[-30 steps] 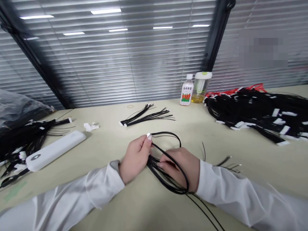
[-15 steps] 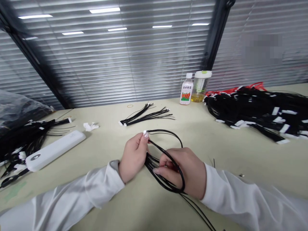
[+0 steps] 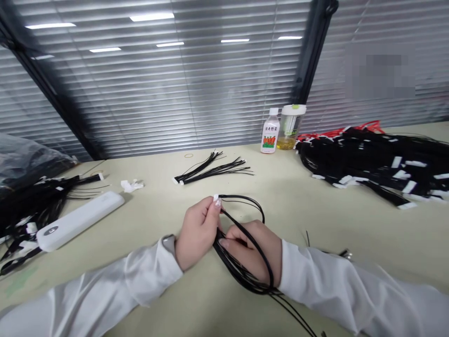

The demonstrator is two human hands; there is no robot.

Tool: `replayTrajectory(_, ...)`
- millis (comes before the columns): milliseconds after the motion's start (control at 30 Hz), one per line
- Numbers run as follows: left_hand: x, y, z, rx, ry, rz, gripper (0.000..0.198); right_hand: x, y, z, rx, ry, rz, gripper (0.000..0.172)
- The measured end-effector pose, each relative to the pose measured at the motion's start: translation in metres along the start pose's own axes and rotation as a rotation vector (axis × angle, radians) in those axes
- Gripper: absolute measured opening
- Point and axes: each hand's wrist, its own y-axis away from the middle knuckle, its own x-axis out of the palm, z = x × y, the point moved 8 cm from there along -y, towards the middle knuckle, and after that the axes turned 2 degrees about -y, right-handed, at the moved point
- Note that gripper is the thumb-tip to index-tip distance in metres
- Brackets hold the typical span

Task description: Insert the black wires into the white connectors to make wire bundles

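My left hand [image 3: 199, 230] is closed around a looped bundle of thin black cables [image 3: 234, 271], with the thumb pressed against a small white connector [image 3: 216, 198] at its top. Inside the loop, my right hand [image 3: 254, 250] has its thumb and fingers closed on strands of the same bundle, near the left hand. One thick curve of cable passes across the back of the right hand. Loose cable ends trail down to the lower right. Part of the right fingers is hidden behind the cables.
A white power bank [image 3: 82, 220] lies left, beside a black cable pile [image 3: 35, 203]. Two short cable bundles [image 3: 213, 171] lie ahead. A juice bottle [image 3: 270, 132] and a lidded cup [image 3: 291, 126] stand at the back. A large heap of black cables [image 3: 365, 159] fills the right.
My right hand has moved left, closer to my left hand, and draws in more of the strands. The loop hangs slightly lower. The left hand has shifted slightly right.
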Motion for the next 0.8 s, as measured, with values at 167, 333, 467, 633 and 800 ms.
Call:
replayTrajectory(167,-0.0006,-0.0017,-0.0001,-0.002,-0.005,-0.006,0.036,-0.0045,-0.0005,0.0036,-0.006,0.018,-0.017,0.027)
replayTrajectory(333,0.0003,-0.0009,-0.0004,-0.007,-0.011,-0.002,0.037,-0.0049,-0.002,0.0039,-0.027,0.084,-0.056,0.03)
replayTrajectory(467,0.0015,-0.0013,0.0004,-0.024,-0.016,0.012,0.037,-0.0054,-0.0022,0.0024,-0.054,0.145,-0.132,0.027)
replayTrajectory(633,0.0028,-0.0036,0.0025,-0.038,-0.033,0.017,0.041,-0.0077,-0.002,0.005,-0.144,0.209,-0.169,0.018)
replayTrajectory(800,0.0047,-0.0044,0.0048,-0.036,-0.035,0.03,0.042,-0.0052,-0.0022,0.0062,-0.205,0.294,-0.153,0.019)
